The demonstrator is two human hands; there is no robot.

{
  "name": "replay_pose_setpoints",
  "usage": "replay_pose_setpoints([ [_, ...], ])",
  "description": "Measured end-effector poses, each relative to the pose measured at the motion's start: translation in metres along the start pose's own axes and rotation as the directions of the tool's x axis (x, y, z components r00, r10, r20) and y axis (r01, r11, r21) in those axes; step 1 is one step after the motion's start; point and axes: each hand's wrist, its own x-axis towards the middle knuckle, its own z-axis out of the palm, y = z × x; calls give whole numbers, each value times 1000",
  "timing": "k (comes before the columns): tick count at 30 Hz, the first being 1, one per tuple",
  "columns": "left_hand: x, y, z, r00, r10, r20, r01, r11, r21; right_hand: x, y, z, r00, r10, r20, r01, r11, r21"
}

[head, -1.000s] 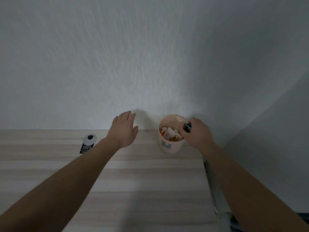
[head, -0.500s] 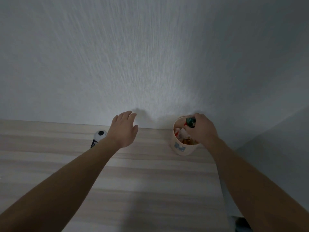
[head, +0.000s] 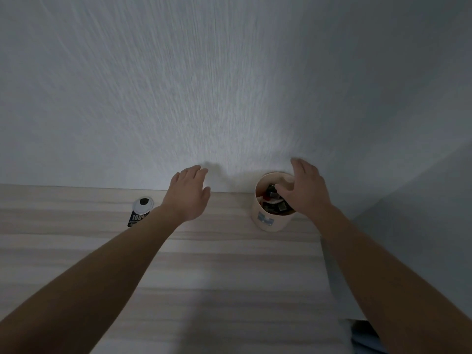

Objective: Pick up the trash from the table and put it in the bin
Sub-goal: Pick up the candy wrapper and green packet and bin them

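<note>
Right hand (head: 305,194) spread open over the small round cream paper tub serving as bin (head: 268,222), right of centre against the pale textured wall (head: 229,85) — fingers wide, nothing held. Tub already filled near the rim with dark and red-and-white scraps (head: 272,200), thumb just above them. Left hand (head: 187,196) open too, fingers loosely together, hovering empty above the striped light-wood table (head: 217,277) at frame centre.

Still on the table, left of centre and just beside the left wrist: 1 black flat wrapper with a white round end and "100%" print (head: 140,212), lying flat, well apart from the tub.

Probably light and thin, likely crinkly film or card — little weight, perhaps slick on the printed face. Lying flush, so hard to get under; best pinched at the white round end or along a long edge, or slid toward the table's edge first. Gentle placing advised at the tub: it looks light enough to tip and full enough to spill.
</note>
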Motion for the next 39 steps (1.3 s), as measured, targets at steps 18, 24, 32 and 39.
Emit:
replay_pose_setpoints([
  [18, -66, 13, -46, 988, 130, -78, -134, 990, -42, -114, -34, -62, 991, 46, -127, -71, 978, -196],
  [24, -100, -5, -56, 971, 236, -49, -238, 970, -52, -173, -80, -70, 983, 116, -141, -146, 963, -226],
  [32, -149, -44, -75, 929, 369, -35, -370, 928, -45, -258, -160, -62, 959, 232, -162, -264, 939, -220],
  [39, -198, -65, -91, 902, 428, -59, -431, 901, -55, -313, -216, -57, 949, 251, -190, -293, 925, -243],
])
